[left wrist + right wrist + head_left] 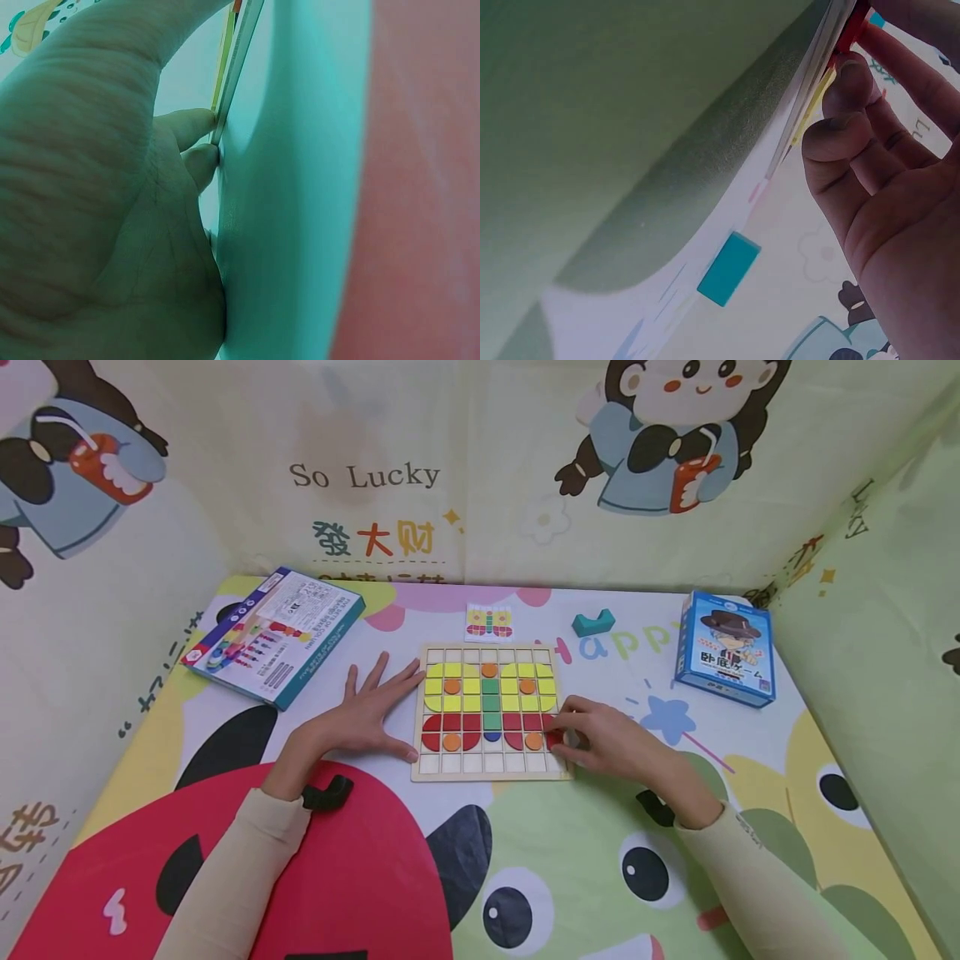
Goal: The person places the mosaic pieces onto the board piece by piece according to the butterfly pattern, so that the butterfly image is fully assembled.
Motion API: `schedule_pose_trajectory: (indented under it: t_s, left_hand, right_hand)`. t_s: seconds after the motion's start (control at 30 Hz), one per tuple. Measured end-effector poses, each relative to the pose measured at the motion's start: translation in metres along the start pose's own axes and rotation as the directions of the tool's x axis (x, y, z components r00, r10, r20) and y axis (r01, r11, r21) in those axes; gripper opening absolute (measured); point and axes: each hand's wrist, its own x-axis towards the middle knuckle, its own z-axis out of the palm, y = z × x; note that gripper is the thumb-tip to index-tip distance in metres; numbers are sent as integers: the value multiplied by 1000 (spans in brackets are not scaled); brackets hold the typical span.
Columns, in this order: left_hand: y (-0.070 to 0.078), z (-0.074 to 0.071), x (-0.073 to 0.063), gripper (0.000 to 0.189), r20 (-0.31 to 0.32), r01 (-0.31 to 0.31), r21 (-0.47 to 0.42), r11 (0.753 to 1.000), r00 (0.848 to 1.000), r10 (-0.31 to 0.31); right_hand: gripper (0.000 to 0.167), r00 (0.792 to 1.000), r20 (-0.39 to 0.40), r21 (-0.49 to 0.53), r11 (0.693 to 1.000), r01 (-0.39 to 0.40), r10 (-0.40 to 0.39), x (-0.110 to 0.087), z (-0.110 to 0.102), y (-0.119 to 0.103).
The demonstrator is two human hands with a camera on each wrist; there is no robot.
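Note:
A wooden grid board (491,778) lies on the table, bearing a butterfly made of flat tiles: yellow upper wings (471,671), red lower wings (452,722), a green body (491,702), orange circles and one blue piece. My left hand (367,714) rests with spread fingers along the board's left side, thumb and fingertips touching its edge. Over the right edge, my right hand (611,739) pinches a red tile (853,28) at the outer part of the right lower wing. Its fingers partly cover that tile. Behind the board lies a picture card (489,623) showing the same butterfly.
A large game box (285,635) lies at the back left. A blue card box (725,647) sits at the back right. A teal notched block (593,623) stands behind the board, right of the card. A printed cloth wall (495,468) rises behind the table.

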Motion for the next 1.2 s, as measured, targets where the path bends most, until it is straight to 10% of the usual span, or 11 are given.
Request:
schedule_pose_trajectory:
  t_s: [1.2]
  left_hand:
    - [-2, 1, 0, 130, -3, -3, 0, 1000, 1000, 3]
  right_hand:
    - [37, 1000, -20, 16, 1000, -4, 4, -1, 4, 0]
